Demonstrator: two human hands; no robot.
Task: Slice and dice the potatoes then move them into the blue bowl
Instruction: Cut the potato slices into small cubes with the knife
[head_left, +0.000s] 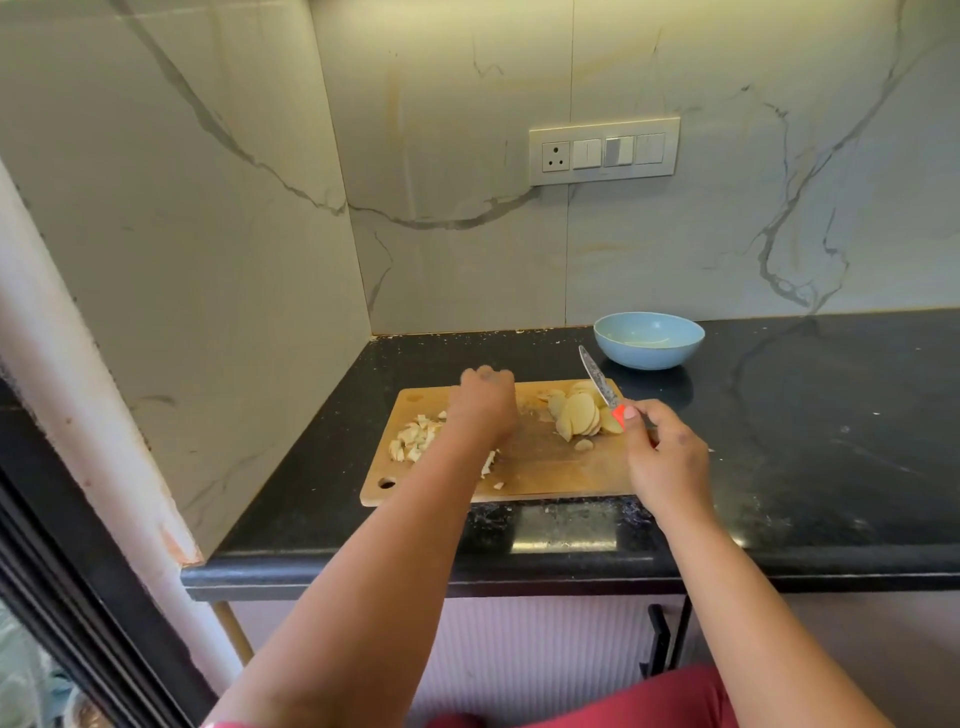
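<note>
A wooden cutting board (540, 467) lies on the black counter. Round potato slices (579, 415) are stacked at its right side, and diced potato pieces (413, 441) are piled at its left. My left hand (483, 402) is over the board's middle with fingers curled down; what lies under them is hidden. My right hand (667, 457) grips the orange handle of a knife (597, 379), blade raised and pointing up-left over the slices. The blue bowl (649, 340) stands behind the board at the right, near the wall.
The black counter (831, 441) stretches to the right of the board. Marble walls close the corner at the back and left. A switch panel (605, 150) is on the back wall. The counter's front edge runs just below the board.
</note>
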